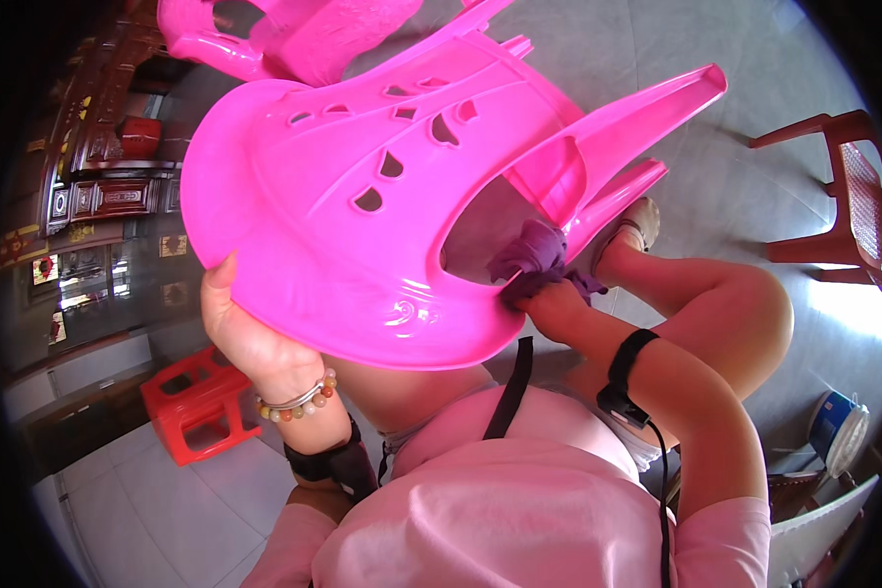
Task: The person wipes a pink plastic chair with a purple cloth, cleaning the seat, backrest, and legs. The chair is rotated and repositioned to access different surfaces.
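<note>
A bright pink plastic chair [338, 242] lies tilted across my lap, its curved backrest edge towards me and its legs pointing to the upper right. Several leaf-shaped cut-outs pierce the back. My left hand [257, 331] grips the rim at the lower left, thumb on the near face and the other fingers hidden beneath. In my right hand [558, 309] is a bunched purple cloth [533, 257], pressed against the rim beside the large armrest opening. The fingers of that hand are partly covered by the cloth.
Another pink plastic chair [224, 51] stands beyond this one. A red plastic stool [198, 404] is at my left, and a brown chair with a woven-look panel [838, 191] at the right. A blue and white bucket [838, 434] sits at lower right. Carved dark wooden furniture [114, 198] lines the left.
</note>
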Available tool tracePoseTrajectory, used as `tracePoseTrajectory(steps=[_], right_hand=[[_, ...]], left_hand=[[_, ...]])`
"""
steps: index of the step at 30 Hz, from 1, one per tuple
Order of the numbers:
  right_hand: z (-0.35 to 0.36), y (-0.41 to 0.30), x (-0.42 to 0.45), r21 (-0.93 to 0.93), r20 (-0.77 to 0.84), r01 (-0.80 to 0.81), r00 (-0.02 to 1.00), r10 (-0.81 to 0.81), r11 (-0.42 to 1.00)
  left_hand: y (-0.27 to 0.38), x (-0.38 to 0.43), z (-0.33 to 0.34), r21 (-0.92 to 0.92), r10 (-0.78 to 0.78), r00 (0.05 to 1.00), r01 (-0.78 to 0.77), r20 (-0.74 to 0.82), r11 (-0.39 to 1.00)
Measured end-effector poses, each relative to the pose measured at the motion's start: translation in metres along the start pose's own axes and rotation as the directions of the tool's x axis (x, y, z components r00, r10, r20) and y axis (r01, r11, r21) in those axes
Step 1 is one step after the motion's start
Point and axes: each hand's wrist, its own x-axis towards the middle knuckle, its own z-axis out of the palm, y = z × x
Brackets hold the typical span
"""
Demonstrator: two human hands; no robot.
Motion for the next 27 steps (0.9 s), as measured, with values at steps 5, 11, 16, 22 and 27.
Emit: tracePoseTrajectory(steps=[5, 11, 16, 22, 27], right_hand=[[-0.008, -0.001, 0.005, -0.082, 0.169, -0.031, 0.985, 0.044, 0.996], [-0.014, 0.005, 0.013, -0.300, 0.320, -0.189, 0.903, 0.285, 0.935], [-0.031, 0.068, 0.005, -0.287, 0.437, -0.347, 0.782, 0.445, 0.893], [-0.062, 0.056, 0.022, 0.163, 0.511, -0.508, 0.777, 0.368, 0.846], [-0.155, 0.041, 0.042, 0.704, 0.674, -0.662, 0.737, 0.052, 0.258]], left_hand=[[0.004, 0.001, -0.008, 0.037, -0.003, 0.999, 0.004, -0.038, 0.999], [0.013, -0.002, -0.027, -0.008, -0.031, 0.999, 0.031, -0.010, 1.000], [0.022, -0.008, -0.015, 0.084, -0.013, 0.993, 0.023, -0.120, 0.996], [0.024, -0.011, -0.018, 0.086, -0.021, 0.980, 0.039, -0.196, 0.996], [0.013, -0.010, -0.021, 0.041, 0.003, 0.986, 0.004, -0.164, 0.999]])
